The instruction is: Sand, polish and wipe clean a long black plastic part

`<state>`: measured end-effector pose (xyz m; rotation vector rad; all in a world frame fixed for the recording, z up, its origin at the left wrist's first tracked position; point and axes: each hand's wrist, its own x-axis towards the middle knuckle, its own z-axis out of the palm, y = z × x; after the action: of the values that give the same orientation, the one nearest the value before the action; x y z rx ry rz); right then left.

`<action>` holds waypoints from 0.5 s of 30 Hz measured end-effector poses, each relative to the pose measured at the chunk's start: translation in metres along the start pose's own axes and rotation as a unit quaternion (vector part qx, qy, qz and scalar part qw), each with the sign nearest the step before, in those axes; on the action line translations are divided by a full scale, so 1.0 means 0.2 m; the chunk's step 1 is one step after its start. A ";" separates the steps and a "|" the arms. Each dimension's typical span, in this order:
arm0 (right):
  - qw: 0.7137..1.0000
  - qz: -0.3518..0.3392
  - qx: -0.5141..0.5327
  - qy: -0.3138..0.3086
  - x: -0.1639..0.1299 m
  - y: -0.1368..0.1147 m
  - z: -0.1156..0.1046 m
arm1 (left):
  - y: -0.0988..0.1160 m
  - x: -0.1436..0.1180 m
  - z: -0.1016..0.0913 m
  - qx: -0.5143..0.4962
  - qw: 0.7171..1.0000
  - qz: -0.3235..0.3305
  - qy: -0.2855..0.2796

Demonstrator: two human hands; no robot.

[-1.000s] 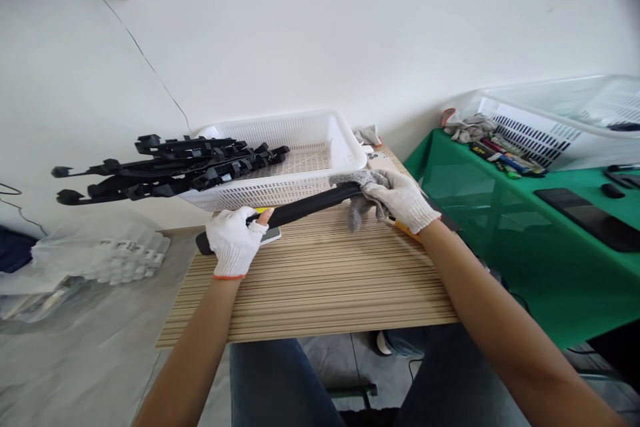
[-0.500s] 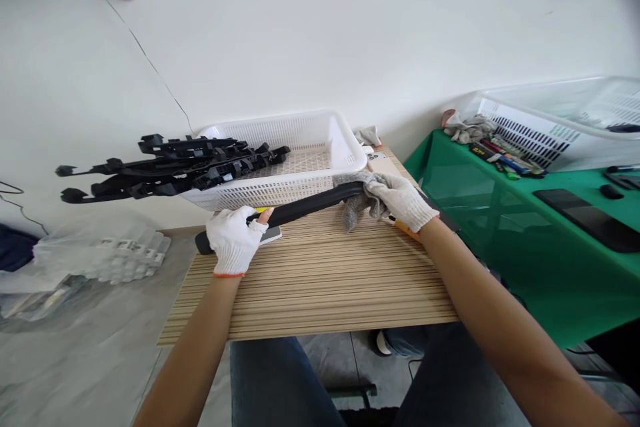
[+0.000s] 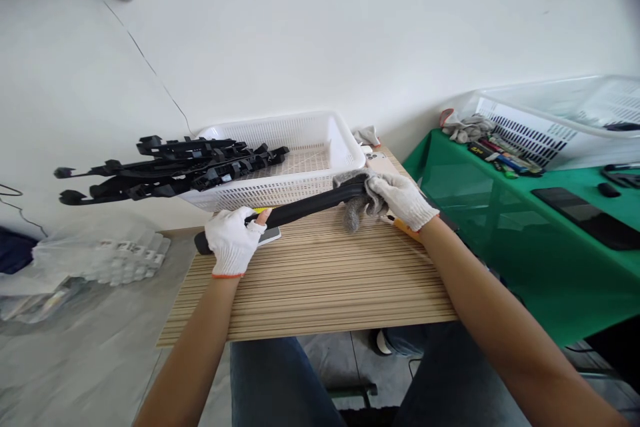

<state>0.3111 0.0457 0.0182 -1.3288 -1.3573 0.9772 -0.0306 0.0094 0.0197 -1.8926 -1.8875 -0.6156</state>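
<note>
White wall rose behind a striped wooden worktop (image 3: pixel 320 287), where a person sat wearing white knit gloves. Their left hand (image 3: pixel 233 242) was closed around the near end of a long black plastic bar (image 3: pixel 305 205), which lay slantwise just above the worktop. Their right hand (image 3: pixel 404 199) was clamped on a grey cloth (image 3: pixel 356 195) wrapped over the bar's far end. Under the left hand a phone (image 3: pixel 271 235) lay flat on the worktop. Just behind the bar stood a white perforated basket (image 3: pixel 300 147), and a bundle of black plastic parts (image 3: pixel 170 167) rested on its left rim, sticking out well past the worktop's edge. To the right, a green-covered table (image 3: pixel 525 240) carried another white basket (image 3: pixel 555 123), a pile of gloves (image 3: pixel 467 127) and a dark phone (image 3: pixel 585 217).
</note>
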 end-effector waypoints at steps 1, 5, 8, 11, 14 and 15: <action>1.000 -0.008 -0.004 0.016 0.00 0.00 0.00 | 0.00 0.00 0.00 -0.002 1.000 0.002 0.000; 1.000 0.004 0.014 -0.001 0.01 0.02 0.00 | 0.00 0.00 0.00 -0.009 1.000 0.006 0.002; 0.999 0.005 0.022 -0.036 0.01 0.05 0.01 | 0.00 0.00 0.01 -0.015 1.000 0.005 0.005; 0.998 -0.020 0.032 -0.040 0.02 0.07 0.03 | -0.02 0.01 0.01 -0.021 1.000 0.011 -0.005; 0.998 -0.034 0.045 -0.004 0.02 0.07 0.03 | -0.02 0.02 0.03 -0.033 0.999 0.022 -0.029; 0.999 -0.027 0.046 0.003 0.02 0.07 0.03 | -0.02 0.03 0.03 -0.038 0.998 0.025 -0.037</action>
<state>0.3082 0.0522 0.0042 -1.2206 -1.3213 0.9859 -0.0348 0.0171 0.0175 -2.0304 -1.8806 -0.6160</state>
